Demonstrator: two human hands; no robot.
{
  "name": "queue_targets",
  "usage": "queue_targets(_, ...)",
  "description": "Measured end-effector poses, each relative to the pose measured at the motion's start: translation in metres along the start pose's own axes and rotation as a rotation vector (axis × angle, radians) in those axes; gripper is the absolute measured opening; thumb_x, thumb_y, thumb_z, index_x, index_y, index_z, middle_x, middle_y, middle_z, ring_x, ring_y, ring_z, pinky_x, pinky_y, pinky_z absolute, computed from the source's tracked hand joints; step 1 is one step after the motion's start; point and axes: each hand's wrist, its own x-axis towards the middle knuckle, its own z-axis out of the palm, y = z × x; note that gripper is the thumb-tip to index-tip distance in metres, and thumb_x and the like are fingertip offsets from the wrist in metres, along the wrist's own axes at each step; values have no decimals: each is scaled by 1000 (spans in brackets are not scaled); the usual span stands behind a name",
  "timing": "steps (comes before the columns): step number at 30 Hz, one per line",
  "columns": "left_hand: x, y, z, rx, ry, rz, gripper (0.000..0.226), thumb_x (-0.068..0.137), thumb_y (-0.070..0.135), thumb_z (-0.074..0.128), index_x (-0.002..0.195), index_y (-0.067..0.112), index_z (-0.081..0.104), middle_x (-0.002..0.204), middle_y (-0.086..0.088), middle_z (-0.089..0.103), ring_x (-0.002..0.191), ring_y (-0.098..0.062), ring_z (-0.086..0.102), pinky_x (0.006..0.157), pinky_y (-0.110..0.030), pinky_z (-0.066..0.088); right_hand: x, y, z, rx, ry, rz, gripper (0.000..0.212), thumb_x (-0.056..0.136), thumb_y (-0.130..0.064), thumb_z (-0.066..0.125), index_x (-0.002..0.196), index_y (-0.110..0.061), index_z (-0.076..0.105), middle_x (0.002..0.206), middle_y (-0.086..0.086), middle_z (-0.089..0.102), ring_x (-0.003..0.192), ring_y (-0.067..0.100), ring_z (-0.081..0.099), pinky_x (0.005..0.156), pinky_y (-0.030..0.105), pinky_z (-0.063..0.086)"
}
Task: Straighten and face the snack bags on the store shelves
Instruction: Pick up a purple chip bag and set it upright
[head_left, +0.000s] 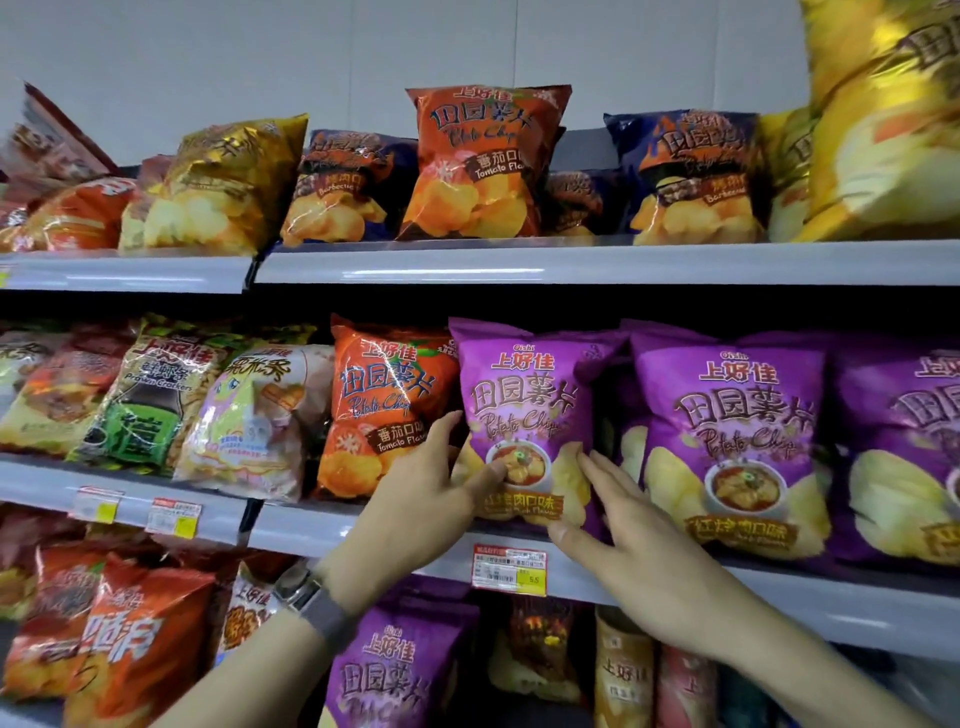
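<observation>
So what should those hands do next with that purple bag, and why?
Probably turn the purple bag a little to the right and stand it straight. Both hands, left and right, are on its lower edges, and it sits slightly angled, tucked against the orange bag, while the next purple bag faces squarely forward at the shelf edge.

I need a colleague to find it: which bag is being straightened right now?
Look at the middle shelf, above the yellow-marked price tag. The purple Oishi potato chip bag stands right of an orange tomato-flavour bag. It is the leftmost purple bag, with the left hand and right hand on it.
</observation>
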Motion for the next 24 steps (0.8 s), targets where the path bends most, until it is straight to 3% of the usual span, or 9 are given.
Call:
queue_targets(3,-7,-3,4,87,-8,2,83,84,73,51,155,31,39,123,6,72,110,-20,70,95,-46,57,-1,0,2,-52,-31,-5,88,101,-55,50,165,-30,-5,168,-22,-13,155,0,-4,121,20,7)
queue_targets(7,-14,-1,9,156,22,37,67,98,62,51,155,27,41,127,5,70,115,-19,66,97,-44,54,-7,0,2,-93,-75,-29,90,104,-50,50,163,-30,-14,167,-20,-21,156,2,-7,121,21,8)
queue_targets(10,-19,-1,9,166,23,20,73,91,70,47,154,32,42,133,8,67,120,-15,64,101,-44,53,-11,1,-2,-120,-115,-43,92,104,-50,51,162,-30,-17,166,-21,-24,156,4,-7,123,23,8)
queue_targets(15,-28,-2,8,269,-14,-61,79,84,73,51,152,36,39,136,5,63,125,-21,60,104,-45,50,-15,2,-5,-133,-137,-73,91,104,-49,50,162,-31,-17,167,-20,-23,157,7,-5,125,27,11)
queue_targets(20,-43,12,8,383,-83,-123,58,98,47,62,148,24,45,137,-1,58,125,-25,56,105,-37,46,-23,1,-8,-152,-144,-85,92,104,-47,52,161,-31,-19,169,-13,-22,159,14,-5,127,32,12)
queue_targets(24,-64,19,10,453,-87,-129,74,102,46,59,163,14,30,155,-2,46,141,-22,46,113,-31,38,-36,2,-13,-160,-149,-97,90,103,-48,52,164,-29,-11,171,-9,-5,158,14,4,126,31,16)
